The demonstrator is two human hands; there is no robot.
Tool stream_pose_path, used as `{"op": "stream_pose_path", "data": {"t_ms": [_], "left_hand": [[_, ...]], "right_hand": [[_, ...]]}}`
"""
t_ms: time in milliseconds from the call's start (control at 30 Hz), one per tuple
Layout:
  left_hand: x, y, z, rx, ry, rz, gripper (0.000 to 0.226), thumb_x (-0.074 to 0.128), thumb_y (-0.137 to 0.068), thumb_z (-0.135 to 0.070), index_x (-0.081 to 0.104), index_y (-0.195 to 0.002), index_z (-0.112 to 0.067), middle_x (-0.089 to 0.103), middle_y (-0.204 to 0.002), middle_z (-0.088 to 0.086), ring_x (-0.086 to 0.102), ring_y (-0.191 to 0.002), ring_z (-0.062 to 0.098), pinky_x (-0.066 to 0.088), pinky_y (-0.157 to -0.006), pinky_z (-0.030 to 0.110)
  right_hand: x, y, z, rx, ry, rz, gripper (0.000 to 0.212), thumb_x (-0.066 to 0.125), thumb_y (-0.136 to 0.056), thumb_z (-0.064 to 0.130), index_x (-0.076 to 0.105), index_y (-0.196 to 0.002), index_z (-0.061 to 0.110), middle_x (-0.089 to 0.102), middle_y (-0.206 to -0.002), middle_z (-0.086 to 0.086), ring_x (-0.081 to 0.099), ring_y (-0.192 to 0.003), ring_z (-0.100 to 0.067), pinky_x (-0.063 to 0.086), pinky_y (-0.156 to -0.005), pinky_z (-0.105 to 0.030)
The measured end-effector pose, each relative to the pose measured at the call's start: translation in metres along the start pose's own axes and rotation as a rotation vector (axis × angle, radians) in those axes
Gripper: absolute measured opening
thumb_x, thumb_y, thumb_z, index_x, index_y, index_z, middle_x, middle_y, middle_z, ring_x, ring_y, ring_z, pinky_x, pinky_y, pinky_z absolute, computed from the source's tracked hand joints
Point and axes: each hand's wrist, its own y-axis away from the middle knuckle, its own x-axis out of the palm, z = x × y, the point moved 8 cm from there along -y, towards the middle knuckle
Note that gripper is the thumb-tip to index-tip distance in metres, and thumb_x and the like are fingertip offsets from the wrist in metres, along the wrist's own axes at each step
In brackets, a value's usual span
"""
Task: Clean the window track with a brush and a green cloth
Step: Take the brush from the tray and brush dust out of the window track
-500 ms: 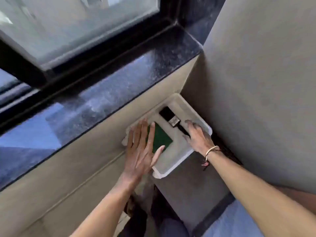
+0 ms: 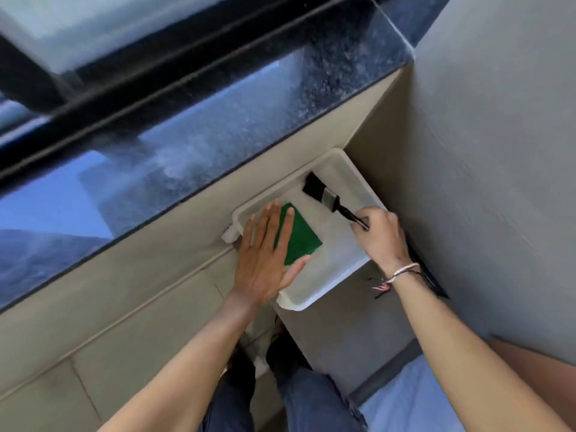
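Observation:
A white tray (image 2: 339, 160) sits low in the corner below the sill. Inside it lies a folded green cloth (image 2: 301, 235) and a black brush (image 2: 321, 190) with a metal band and black bristles. My left hand (image 2: 265, 260) lies flat and spread over the tray's near left rim, fingers partly covering the cloth. My right hand (image 2: 381, 235) is closed around the brush's handle at the tray's right side. The dark window track (image 2: 149, 79) runs diagonally above the sill.
A polished dark granite sill (image 2: 233, 120) juts out above the tray. A grey wall (image 2: 498, 151) closes the corner on the right. My legs in dark trousers (image 2: 311, 400) stand below, on the floor.
My right hand has closed on the brush handle, where before it only rested by it. The view has moved closer to the tray. My left hand stays flat over the cloth.

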Motion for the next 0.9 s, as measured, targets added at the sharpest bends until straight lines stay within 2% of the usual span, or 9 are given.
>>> {"op": "stream_pose_path", "data": {"t_ms": [200,233,300,367,433,567,667,800,900], "left_hand": [[-0.178,0.029,0.014,0.072,0.016,-0.413,0.084,0.05,-0.102,-0.06,0.025,-0.163,-0.008,0.028,-0.167,0.025,0.024,-0.158,0.039,0.028,-0.127,0.057],[-0.206,0.039,0.027,0.052,0.001,-0.465,0.085,0.05,-0.102,-0.06,0.024,-0.163,-0.008,0.027,-0.167,0.025,0.024,-0.158,0.039,0.026,-0.128,0.056],[-0.252,0.064,0.067,-0.023,-0.065,-0.535,0.085,0.048,-0.102,-0.06,0.021,-0.164,-0.008,0.024,-0.168,0.024,0.023,-0.158,0.039,0.022,-0.129,0.054],[-0.286,0.096,0.12,-0.135,-0.137,-0.565,0.084,0.045,-0.104,-0.06,0.02,-0.164,-0.006,0.023,-0.169,0.023,0.022,-0.159,0.039,0.022,-0.13,0.054],[-0.305,0.13,0.178,-0.26,-0.183,-0.573,0.083,0.041,-0.105,-0.061,0.023,-0.162,-0.003,0.024,-0.169,0.025,0.023,-0.158,0.04,0.027,-0.127,0.057],[-0.307,0.185,0.268,-0.436,-0.235,-0.461,0.086,0.029,-0.105,-0.065,0.029,-0.16,0.002,0.025,-0.169,0.025,0.027,-0.157,0.041,0.032,-0.122,0.059],[-0.3,0.202,0.302,-0.476,-0.225,-0.383,0.091,0.017,-0.104,-0.07,0.032,-0.158,0.001,0.027,-0.168,0.025,0.032,-0.154,0.042,0.031,-0.122,0.056],[-0.298,0.198,0.315,-0.476,-0.201,-0.329,0.097,0.01,-0.101,-0.074,0.036,-0.157,0.001,0.03,-0.165,0.026,0.033,-0.152,0.043,0.031,-0.122,0.057],[-0.294,0.195,0.32,-0.483,-0.181,-0.318,0.097,0.012,-0.1,-0.075,0.035,-0.158,0.0,0.029,-0.167,0.024,0.031,-0.154,0.04,0.032,-0.123,0.057]], "right_hand": [[-0.105,0.041,0.057,-0.015,-0.353,-0.298,0.008,0.077,-0.087,0.018,0.08,-0.091,0.011,0.081,-0.083,-0.012,0.074,-0.076,-0.015,0.05,-0.07,-0.021],[-0.113,0.05,0.066,0.013,-0.457,-0.314,0.01,0.075,-0.089,0.019,0.078,-0.092,0.01,0.08,-0.084,-0.014,0.074,-0.079,-0.015,0.054,-0.076,-0.022],[-0.12,0.071,0.092,0.076,-0.649,-0.295,0.022,0.069,-0.094,0.027,0.073,-0.095,0.005,0.079,-0.092,-0.02,0.077,-0.088,-0.024,0.061,-0.088,-0.041],[-0.129,0.097,0.136,0.069,-0.816,-0.298,0.022,0.064,-0.098,0.03,0.069,-0.093,0.009,0.077,-0.099,-0.021,0.079,-0.081,-0.015,0.065,-0.082,-0.033],[-0.138,0.127,0.194,0.006,-1.021,-0.339,0.013,0.062,-0.102,0.017,0.069,-0.093,0.023,0.076,-0.098,-0.015,0.08,-0.076,-0.011,0.065,-0.072,-0.023],[-0.133,0.172,0.324,-0.188,-1.259,-0.265,0.032,0.06,-0.102,0.008,0.068,-0.093,0.037,0.082,-0.094,-0.003,0.08,-0.084,-0.016,0.066,-0.071,-0.03],[-0.111,0.177,0.424,-0.286,-1.368,-0.138,0.021,0.06,-0.1,0.015,0.059,-0.097,0.036,0.081,-0.102,-0.013,0.08,-0.091,-0.025,0.067,-0.074,-0.037],[-0.06,0.144,0.506,-0.273,-1.177,0.011,0.012,0.056,-0.103,0.006,0.048,-0.108,0.012,0.072,-0.109,-0.034,0.075,-0.1,-0.042,0.064,-0.084,-0.055],[-0.075,0.133,0.513,-0.383,-0.59,-0.286,0.016,0.058,-0.102,0.006,0.053,-0.112,-0.004,0.073,-0.096,-0.031,0.074,-0.088,-0.045,0.057,-0.073,-0.046]]}}
